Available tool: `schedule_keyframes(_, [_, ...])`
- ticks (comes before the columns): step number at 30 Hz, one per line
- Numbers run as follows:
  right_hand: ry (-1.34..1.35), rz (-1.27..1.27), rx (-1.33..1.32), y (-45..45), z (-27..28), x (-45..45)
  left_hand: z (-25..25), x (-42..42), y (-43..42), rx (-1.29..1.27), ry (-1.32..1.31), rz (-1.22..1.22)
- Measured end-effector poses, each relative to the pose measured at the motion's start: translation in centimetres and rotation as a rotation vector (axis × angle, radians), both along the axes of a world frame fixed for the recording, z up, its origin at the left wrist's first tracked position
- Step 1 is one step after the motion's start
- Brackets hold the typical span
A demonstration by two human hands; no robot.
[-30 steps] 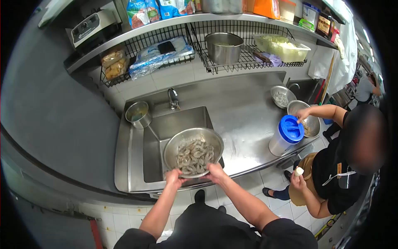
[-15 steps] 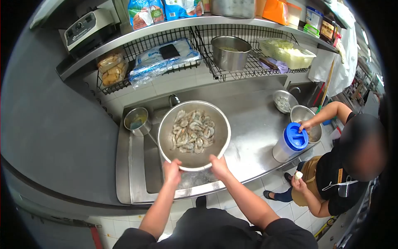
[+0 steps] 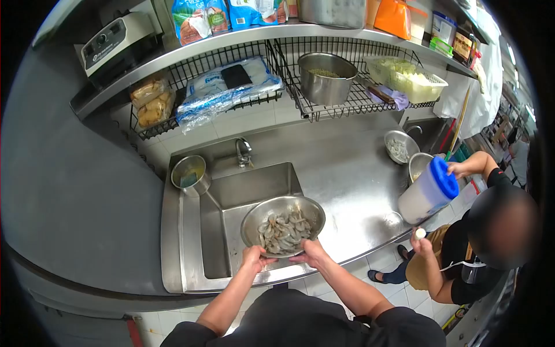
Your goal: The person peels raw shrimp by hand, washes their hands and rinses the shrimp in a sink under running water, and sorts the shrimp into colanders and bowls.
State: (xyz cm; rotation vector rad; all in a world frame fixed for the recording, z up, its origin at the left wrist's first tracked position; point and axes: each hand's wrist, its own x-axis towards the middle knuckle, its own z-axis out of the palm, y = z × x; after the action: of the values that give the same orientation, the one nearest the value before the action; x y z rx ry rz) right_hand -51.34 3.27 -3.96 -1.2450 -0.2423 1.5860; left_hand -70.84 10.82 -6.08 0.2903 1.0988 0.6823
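A round metal bowl [image 3: 315, 215] holds a heap of raw grey shrimp [image 3: 282, 232]. It is over the front right part of the steel sink [image 3: 248, 182], tilted toward me. My left hand [image 3: 255, 258] grips its near rim on the left, thumb on top. On the near right rim, my right hand [image 3: 312, 254] is closed in the same way. Whether the bowl touches the sink's edge I cannot tell.
A faucet [image 3: 243, 153] stands behind the sink, with a metal pot [image 3: 192, 174] at its left corner. To the right, a co-worker [image 3: 445, 248] holds a blue-lidded container [image 3: 428, 191] near a small bowl [image 3: 400, 147] of pale pieces. Wire racks [image 3: 324, 110] hang above.
Both hands have lowered the bowl and brought it nearer to me, tilting it; the shrimp have slid toward the near side. The co-worker has lifted and tipped the blue-lidded container.
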Motion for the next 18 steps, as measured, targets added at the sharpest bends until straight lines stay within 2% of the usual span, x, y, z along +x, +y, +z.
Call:
schedule_keyframes(3, [0.024,-0.083,0.038,2.8,1.1,0.6,0.9,0.6,3.4,0.106,0.016,-0.013])
schedule_keyframes(4, [-0.047,-0.096,0.059,2.8,5.2,0.1,2.7,1.1,3.6,0.106,0.018,-0.013])
schedule_keyframes(5, [-0.045,-0.097,0.061,3.0,4.9,0.3,5.6,1.7,3.1,0.239,0.069,0.028])
schedule_keyframes(6, [-0.134,-0.113,0.175,3.1,4.0,0.7,7.3,2.1,2.7,0.372,0.121,0.068])
schedule_keyframes(8, [-0.218,-0.166,0.365,2.4,1.5,1.2,6.8,1.9,1.1,0.454,0.139,0.088])
schedule_keyframes(9, [-0.217,-0.169,0.366,0.8,1.4,1.0,6.1,1.6,-0.1,0.535,0.152,0.111])
schedule_keyframes(10, [-0.317,-0.224,0.333,-1.2,1.8,0.7,5.0,1.7,-1.7,0.549,0.035,0.19])
schedule_keyframes(11, [-0.418,-0.275,0.301,-2.9,1.6,0.5,5.7,2.1,-3.9,0.509,-0.006,0.272])
schedule_keyframes(13, [-0.262,-0.287,0.237,-5.6,-1.6,0.5,3.3,1.6,-6.1,0.422,0.022,0.296])
schedule_keyframes(16, [-0.186,-0.244,0.169,-7.0,-2.4,0.5,0.8,0.5,-6.1,0.312,0.081,0.051])
schedule_keyframes(17, [-0.184,-0.243,0.163,-6.8,-2.0,0.4,0.3,0.5,-5.3,0.307,0.084,0.051])
schedule_keyframes(18, [-0.066,-0.212,0.11,-5.9,0.0,0.4,0.3,0.7,-4.4,0.161,0.087,0.046])
